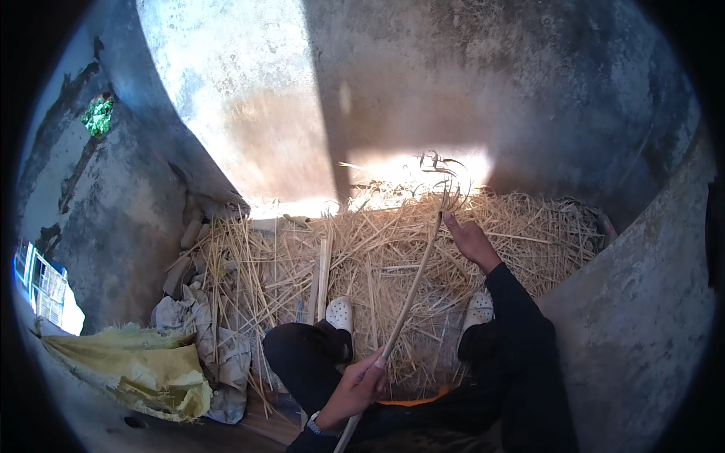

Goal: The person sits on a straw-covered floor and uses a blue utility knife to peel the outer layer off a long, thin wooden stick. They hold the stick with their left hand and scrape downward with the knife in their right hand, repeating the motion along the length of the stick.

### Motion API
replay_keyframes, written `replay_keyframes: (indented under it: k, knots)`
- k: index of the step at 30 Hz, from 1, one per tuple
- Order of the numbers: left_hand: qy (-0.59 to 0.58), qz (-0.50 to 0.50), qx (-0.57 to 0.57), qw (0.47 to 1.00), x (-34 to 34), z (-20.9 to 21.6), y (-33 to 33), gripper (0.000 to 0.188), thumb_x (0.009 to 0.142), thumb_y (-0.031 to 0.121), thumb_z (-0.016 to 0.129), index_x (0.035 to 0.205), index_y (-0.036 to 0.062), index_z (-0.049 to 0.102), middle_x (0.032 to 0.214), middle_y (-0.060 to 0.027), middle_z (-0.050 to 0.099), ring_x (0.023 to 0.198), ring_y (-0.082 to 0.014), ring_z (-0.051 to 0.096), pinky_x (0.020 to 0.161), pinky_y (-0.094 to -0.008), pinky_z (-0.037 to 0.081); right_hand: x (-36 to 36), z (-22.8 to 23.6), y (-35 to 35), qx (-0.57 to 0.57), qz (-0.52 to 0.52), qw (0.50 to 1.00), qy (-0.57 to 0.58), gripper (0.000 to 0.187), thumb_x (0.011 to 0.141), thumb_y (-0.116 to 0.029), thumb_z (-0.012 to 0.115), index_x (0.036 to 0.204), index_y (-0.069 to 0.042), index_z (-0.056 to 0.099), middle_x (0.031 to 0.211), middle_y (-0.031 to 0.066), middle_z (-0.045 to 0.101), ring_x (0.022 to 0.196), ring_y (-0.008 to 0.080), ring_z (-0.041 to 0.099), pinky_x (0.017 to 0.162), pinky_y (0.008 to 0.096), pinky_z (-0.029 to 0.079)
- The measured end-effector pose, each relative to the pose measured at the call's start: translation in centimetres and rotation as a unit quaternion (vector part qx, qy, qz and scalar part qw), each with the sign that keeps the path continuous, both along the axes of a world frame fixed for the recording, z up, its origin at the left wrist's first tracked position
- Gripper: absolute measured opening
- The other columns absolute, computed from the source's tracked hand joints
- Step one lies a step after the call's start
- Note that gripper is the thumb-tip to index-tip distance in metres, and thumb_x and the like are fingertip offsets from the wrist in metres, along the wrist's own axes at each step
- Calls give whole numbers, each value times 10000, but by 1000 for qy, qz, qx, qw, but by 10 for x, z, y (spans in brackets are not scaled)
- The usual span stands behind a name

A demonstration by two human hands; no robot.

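A long, thin, pale pole (414, 291) slants up and away from the lower edge in front of me. Thin, dark, curved prongs (451, 181) show at its far end, like those of a small rake, against the bright wall and straw. My left hand (355, 390), with a watch at the wrist, is closed around the pole's near part. Up by the prongs, my right hand (472, 240) has its thumb against the pole, its other fingers curled and partly hidden. Loose dry straw (521, 238) lies beneath the prongs and around both hands.
Concrete walls (453, 90) enclose the space, with a sloping one (642, 302) close on my right. At left lie a torn yellow sheet (143, 370) and a crumpled grey sack (226, 355). Pale clogs (340, 313) are on my feet, beside a wooden strip (323, 272).
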State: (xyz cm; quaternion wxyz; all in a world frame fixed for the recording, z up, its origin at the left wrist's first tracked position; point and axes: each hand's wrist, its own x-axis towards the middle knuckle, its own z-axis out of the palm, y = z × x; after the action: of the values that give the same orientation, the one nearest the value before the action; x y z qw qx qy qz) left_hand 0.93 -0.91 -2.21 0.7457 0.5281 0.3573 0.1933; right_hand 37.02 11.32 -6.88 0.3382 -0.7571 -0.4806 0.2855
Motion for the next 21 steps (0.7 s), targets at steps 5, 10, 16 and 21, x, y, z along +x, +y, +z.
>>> replay_keyframes:
  k: [5, 10, 16, 21]
  knots:
    - [-1, -31, 14, 999, -4, -7, -1, 474, 1060, 249, 365, 1489, 54, 317, 657, 16, 455, 498, -47, 400, 490, -192, 375, -15, 12, -16, 55, 15, 988, 142, 723, 913, -722, 393, 502, -127, 364, 457, -41, 281, 398, 107, 282, 398, 315, 239]
    - [3, -44, 16, 999, -4, -8, 0, 476, 1060, 268, 351, 1472, 31, 329, 656, -3, 488, 501, -57, 443, 495, -195, 398, -10, 37, -29, -79, 93, 893, 433, 677, 963, -680, 278, 655, -105, 457, 440, -62, 280, 332, 47, 242, 318, 229, 190]
    - [-19, -23, -19, 999, -5, -9, 6, 452, 1059, 312, 342, 1376, 2, 433, 684, -33, 549, 500, -79, 497, 504, -206, 434, -13, 39, -34, -77, 153, 890, 422, 678, 981, -649, 283, 656, -87, 480, 475, -39, 336, 378, 55, 287, 357, 239, 276]
    - [-40, 10, -34, 999, -8, -7, 13, 459, 1051, 342, 367, 1325, -13, 465, 696, -45, 579, 507, -94, 522, 509, -206, 441, -56, 14, -37, 150, 179, 966, 114, 537, 976, -469, 528, 645, -49, 482, 556, -30, 359, 545, 84, 339, 534, 305, 337]
